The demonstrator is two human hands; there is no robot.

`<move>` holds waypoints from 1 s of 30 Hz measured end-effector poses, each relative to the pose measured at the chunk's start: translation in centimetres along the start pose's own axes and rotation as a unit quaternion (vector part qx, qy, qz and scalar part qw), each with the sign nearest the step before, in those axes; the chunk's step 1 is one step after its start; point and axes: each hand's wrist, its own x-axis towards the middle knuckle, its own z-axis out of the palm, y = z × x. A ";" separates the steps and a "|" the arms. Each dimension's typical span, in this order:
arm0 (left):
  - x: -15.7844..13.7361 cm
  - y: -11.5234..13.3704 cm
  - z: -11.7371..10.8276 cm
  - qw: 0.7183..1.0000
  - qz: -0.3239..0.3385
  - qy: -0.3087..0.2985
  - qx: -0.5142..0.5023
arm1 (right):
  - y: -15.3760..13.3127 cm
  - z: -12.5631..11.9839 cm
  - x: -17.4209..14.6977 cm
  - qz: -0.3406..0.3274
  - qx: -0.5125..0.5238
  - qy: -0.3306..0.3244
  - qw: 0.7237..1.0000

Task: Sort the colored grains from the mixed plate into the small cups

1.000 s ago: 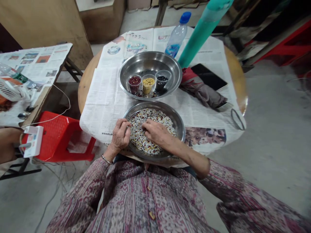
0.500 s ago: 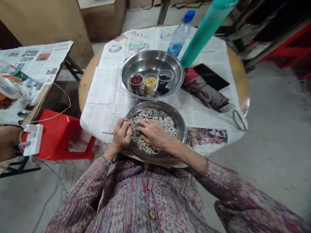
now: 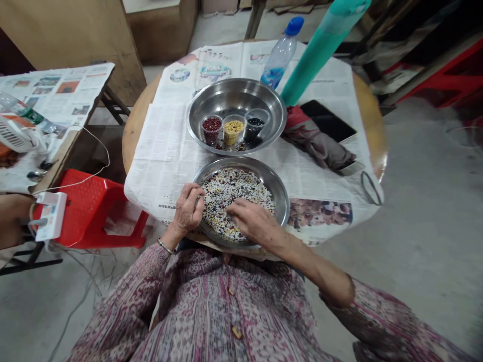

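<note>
In front of me a shallow metal basin holds a spread of mixed grains, mostly white with black, yellow and dark red ones among them. My left hand is at the basin's left rim, its fingers curled and closed; what they hold, if anything, is hidden. Over the right half of the grains, my right hand has its fingertips pinched together, low at the surface. Anything between those fingertips is too small to name. Behind stands a larger metal basin with clear cups of red beans, yellow grains and black beans.
Newspaper covers the round table. A blue-capped bottle, a tall green tube, a folded umbrella and a black tablet lie or stand right of the basins. A red stool and power strip are left.
My right hand has shifted right and slightly towards me across the grains, uncovering dark ones near the middle. My left hand has stayed at the rim.
</note>
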 end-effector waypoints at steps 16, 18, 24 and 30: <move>0.2 0.1 -0.1 1.000 0.009 0.005 -0.004 | 1.7 -0.3 2.4 0.072 -0.052 0.102 0.991; 0.3 0.2 -0.2 1.000 0.011 0.004 -0.001 | 0.1 0.4 2.8 0.022 -0.008 0.084 0.996; 0.2 0.2 -0.2 1.000 0.014 0.002 0.002 | -1.4 1.4 2.4 -0.120 0.013 -0.027 0.992; 0.1 0.1 -0.1 1.000 0.009 0.005 -0.005 | 4.0 -0.9 2.5 0.017 -0.037 0.069 0.997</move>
